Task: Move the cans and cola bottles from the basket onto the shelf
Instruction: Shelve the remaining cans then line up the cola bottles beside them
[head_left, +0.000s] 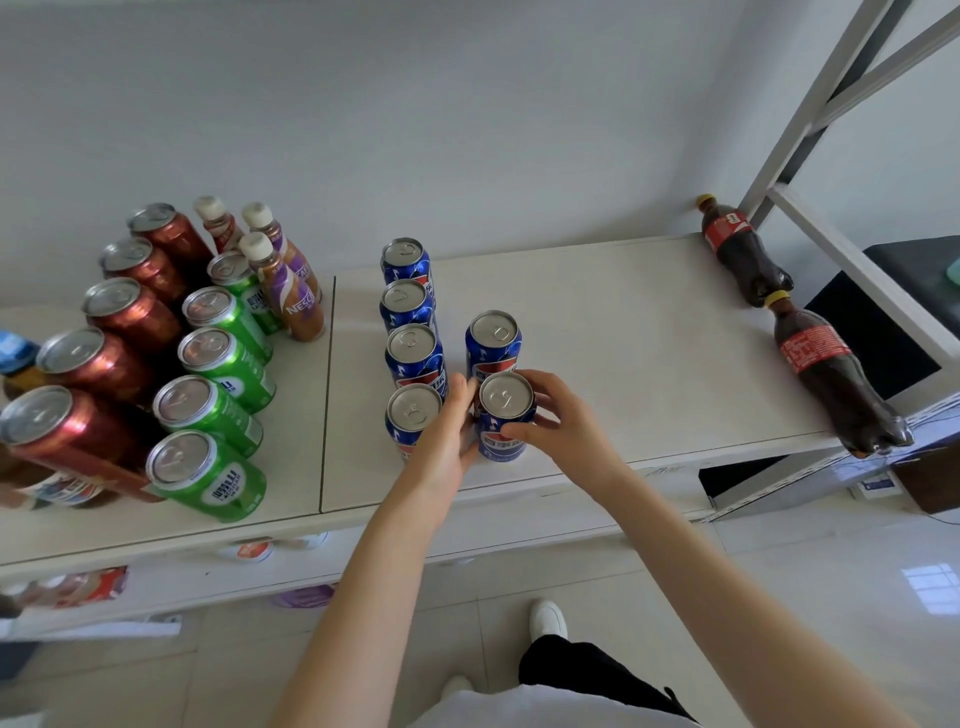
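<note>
The right hand (550, 415) curls round the front blue can (506, 421), upright near the shelf's (623, 338) front edge; the left hand (447, 436) lies straight-fingered against its side; likely full, rigid, slick: grip mid-wall; silver lid, blue wall; matching cans (410, 353) stand beside and behind; cola bottles (743, 249) stand far right.

shelf (597, 322): carries every item below.
left end: two columns of cans (223, 353), small bottles (283, 275) behind them.
centre: column of four cans (413, 358), front to back.
right of centre: two cans, front can (506, 415) between left hand (447, 436) and right hand (561, 421).
right end: two cola bottles (831, 379), one behind the other.
</note>
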